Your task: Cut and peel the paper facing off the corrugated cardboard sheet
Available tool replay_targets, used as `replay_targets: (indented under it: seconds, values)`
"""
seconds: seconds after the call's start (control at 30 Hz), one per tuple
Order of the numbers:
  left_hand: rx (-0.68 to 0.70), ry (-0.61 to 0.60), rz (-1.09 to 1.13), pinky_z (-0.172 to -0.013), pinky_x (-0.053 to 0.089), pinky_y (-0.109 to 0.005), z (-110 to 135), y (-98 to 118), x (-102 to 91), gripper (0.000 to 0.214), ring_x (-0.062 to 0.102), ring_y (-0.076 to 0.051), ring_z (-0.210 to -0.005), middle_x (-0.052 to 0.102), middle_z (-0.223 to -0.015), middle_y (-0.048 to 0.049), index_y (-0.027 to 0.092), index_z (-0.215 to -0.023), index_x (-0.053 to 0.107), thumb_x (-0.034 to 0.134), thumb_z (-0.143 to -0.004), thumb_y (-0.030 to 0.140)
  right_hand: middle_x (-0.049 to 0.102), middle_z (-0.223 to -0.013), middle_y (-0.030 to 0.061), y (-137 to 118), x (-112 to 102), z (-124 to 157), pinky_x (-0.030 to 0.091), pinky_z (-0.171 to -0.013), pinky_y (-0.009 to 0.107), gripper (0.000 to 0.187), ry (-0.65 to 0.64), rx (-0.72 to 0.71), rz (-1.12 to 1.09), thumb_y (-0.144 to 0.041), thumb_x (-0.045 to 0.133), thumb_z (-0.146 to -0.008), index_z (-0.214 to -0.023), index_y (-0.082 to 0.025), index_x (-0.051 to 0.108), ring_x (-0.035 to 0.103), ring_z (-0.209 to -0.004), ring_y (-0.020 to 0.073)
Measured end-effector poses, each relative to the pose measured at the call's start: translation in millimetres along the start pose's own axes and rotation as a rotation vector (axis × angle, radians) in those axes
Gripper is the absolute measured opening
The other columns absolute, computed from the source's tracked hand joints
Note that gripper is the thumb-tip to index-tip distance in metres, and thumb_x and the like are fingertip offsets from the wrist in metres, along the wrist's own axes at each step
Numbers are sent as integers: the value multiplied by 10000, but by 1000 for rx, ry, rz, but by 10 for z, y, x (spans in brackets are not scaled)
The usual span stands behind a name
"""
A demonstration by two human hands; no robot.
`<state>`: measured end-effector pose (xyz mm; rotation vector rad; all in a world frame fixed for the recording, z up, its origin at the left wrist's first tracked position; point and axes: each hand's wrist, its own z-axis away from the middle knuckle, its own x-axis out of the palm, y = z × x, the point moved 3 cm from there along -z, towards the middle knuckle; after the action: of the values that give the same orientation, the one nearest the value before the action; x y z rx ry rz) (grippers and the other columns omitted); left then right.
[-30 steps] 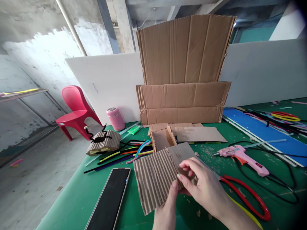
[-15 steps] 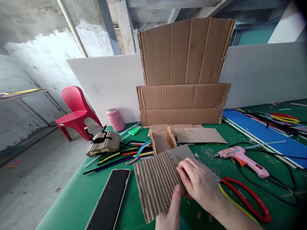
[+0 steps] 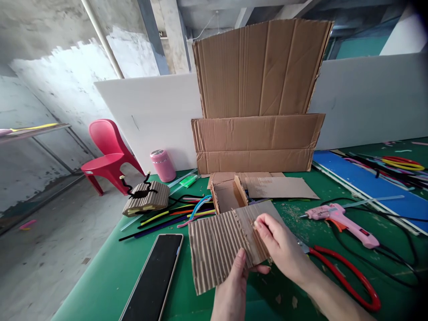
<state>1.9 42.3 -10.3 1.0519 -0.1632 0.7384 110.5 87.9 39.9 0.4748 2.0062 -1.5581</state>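
Cardboard sheet (image 3: 217,249), ridged on one part and flatter on the other, covers the near end of an open cardboard tray (image 3: 230,198) in the view across a green worktable (image 3: 90,285). The right hand (image 3: 286,249) masks the sheet's right edge and part of a pair of red-handled scissors (image 3: 347,272); a dark-screened phone (image 3: 152,276) is cut off by the bottom of the frame. Held above the table between phone and scissors, the sheet runs lengthwise from lower left to upper right, its ridged part at lower left and its flatter end toward the upper right. The left hand (image 3: 232,292) clasps the lower edge, thumb flat on the ridges, other fingers mostly hidden underneath. The right thumb and index finger are pinched together at the flatter part; whether paper is caught between them cannot be told.
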Motion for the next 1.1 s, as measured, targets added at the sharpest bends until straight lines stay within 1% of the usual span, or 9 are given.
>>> replay_targets:
  seconds: [0.17,0.33,0.4,0.47,0.53,0.7,0.77,0.9,1.1]
  values:
    - [-42,-185,76,-638,488,-327,58,67,73,192,612,-169,-511,674,-819,-89,93,-811,638,565,-707,237,539,-716,-9,176,-238,-47,411,-590,240,192,185,24,-41,-348,346,-841,-842,-206,476,509,-646,131]
    - [-81,-198,74,-693,476,-312,56,81,45,189,617,-162,-547,678,-795,-75,100,-820,634,521,-746,233,516,-1064,96,475,-513,122,452,-714,310,347,283,59,145,-345,381,-812,-1127,-207,418,520,-906,197]
    - [-75,-215,73,-706,481,-321,42,78,32,193,622,-168,-571,677,-813,-80,104,-835,629,531,-741,241,504,-1077,102,649,-630,310,470,-690,299,356,322,99,220,-376,406,-794,-1111,-215,433,507,-945,212]
    - [-36,-236,80,-708,488,-324,26,85,20,174,627,-170,-588,676,-834,-71,120,-830,630,552,-727,236,534,-1007,85,844,-721,550,481,-635,265,235,351,120,287,-431,468,-749,-823,-217,529,524,-912,217]
    - [-9,-253,88,-705,493,-314,11,95,13,149,630,-165,-592,678,-842,-56,136,-812,636,564,-718,227,545,-970,84,1055,-755,801,476,-517,231,245,305,182,351,-454,461,-746,-701,-218,510,559,-801,199]
    - [12,-247,115,-684,498,-306,-12,118,12,138,630,-156,-578,681,-833,-31,155,-825,627,546,-731,217,549,-1031,101,1332,-704,1179,496,-674,284,373,160,122,488,-429,465,-746,-1054,-222,428,569,-855,211]
    - [35,-244,121,-678,498,-316,-10,125,12,151,631,-160,-577,676,-839,-28,160,-857,615,548,-729,201,569,-1017,86,1347,-675,1165,499,-661,279,367,75,107,569,-412,455,-749,-1065,-228,427,584,-826,200]
    - [42,-273,122,-678,496,-323,12,127,14,178,630,-159,-575,670,-863,-27,165,-896,611,537,-738,196,621,-824,73,1332,-668,988,492,-556,287,208,-2,133,639,-341,403,-755,-871,-202,507,605,-665,188]
    - [81,-312,161,-709,483,-317,-11,211,1,184,630,-158,-593,674,-850,-12,183,-903,618,501,-763,213,640,-726,73,1426,-728,922,490,-517,287,213,59,177,513,-396,400,-739,-768,-220,516,617,-628,208]
